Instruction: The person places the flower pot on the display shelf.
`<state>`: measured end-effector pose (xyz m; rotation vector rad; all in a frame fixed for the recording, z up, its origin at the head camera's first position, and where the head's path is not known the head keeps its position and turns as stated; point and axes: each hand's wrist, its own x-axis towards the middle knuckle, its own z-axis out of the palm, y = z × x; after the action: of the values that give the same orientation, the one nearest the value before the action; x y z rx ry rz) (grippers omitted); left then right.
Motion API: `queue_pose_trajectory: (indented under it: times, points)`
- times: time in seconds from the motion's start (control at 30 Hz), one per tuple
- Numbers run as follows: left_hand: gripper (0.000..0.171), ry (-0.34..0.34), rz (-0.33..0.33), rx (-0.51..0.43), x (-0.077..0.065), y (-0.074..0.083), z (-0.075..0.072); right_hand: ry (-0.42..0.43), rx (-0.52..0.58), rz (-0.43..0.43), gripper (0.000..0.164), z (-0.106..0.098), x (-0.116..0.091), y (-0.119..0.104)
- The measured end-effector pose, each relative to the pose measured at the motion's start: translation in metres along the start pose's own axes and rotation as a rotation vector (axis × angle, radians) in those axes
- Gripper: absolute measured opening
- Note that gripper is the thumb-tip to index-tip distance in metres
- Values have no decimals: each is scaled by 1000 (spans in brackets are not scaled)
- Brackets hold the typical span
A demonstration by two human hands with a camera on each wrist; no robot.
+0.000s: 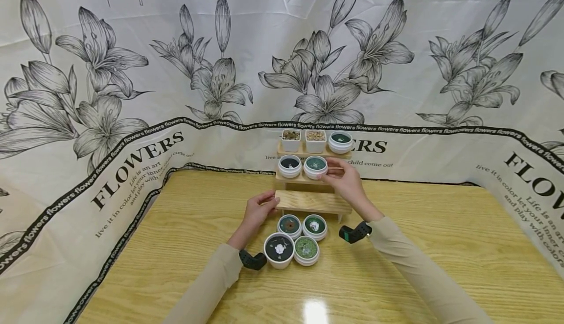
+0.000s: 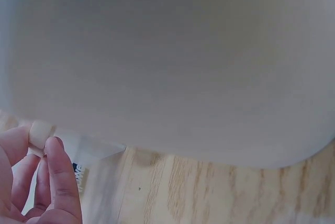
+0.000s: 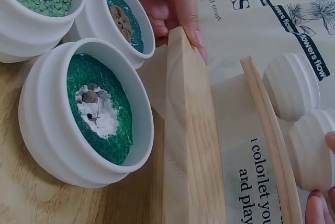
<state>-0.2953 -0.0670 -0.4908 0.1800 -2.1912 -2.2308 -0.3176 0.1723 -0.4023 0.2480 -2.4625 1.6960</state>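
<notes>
My right hand (image 1: pixel 345 182) holds a round white pot with a teal filling (image 1: pixel 315 165) on the middle step of a wooden tiered stand (image 1: pixel 313 201). In the right wrist view, its fingers (image 3: pixel 316 211) touch the side of that white pot (image 3: pixel 310 150). My left hand (image 1: pixel 259 210) pinches the left end of the stand's bare lowest step, thumb on the board. Left of the held pot stands another white pot with a dark filling (image 1: pixel 290 166). A large pale blurred surface (image 2: pixel 167 67) fills most of the left wrist view, above the left hand's fingers (image 2: pixel 62 182).
On the top step stand two square white pots (image 1: pixel 291 141) with gravel-like fillings and a round green-filled pot (image 1: pixel 340 142). Several round pots, one a black-filled pot (image 1: pixel 279 250), stand on the wooden table (image 1: pixel 423 255) before the stand. A flower-printed cloth (image 1: pixel 246 69) hangs behind.
</notes>
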Motion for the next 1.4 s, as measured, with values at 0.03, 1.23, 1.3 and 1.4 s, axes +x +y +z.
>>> queue_pose_trajectory:
  times: [0.03,1.23,1.3,1.4]
  points:
    - [37,-2,2,1,0,0,0,2,-1,1,58,0,0,0]
    - [38,-38,2,-40,-1,0,-1,-58,122,-49,53,7,-105,45]
    - [38,-39,-3,-45,-1,0,-1,-76,115,-14,53,7,-110,48]
    - [37,-31,1,-54,-1,1,-1,-110,102,33,53,7,-116,53]
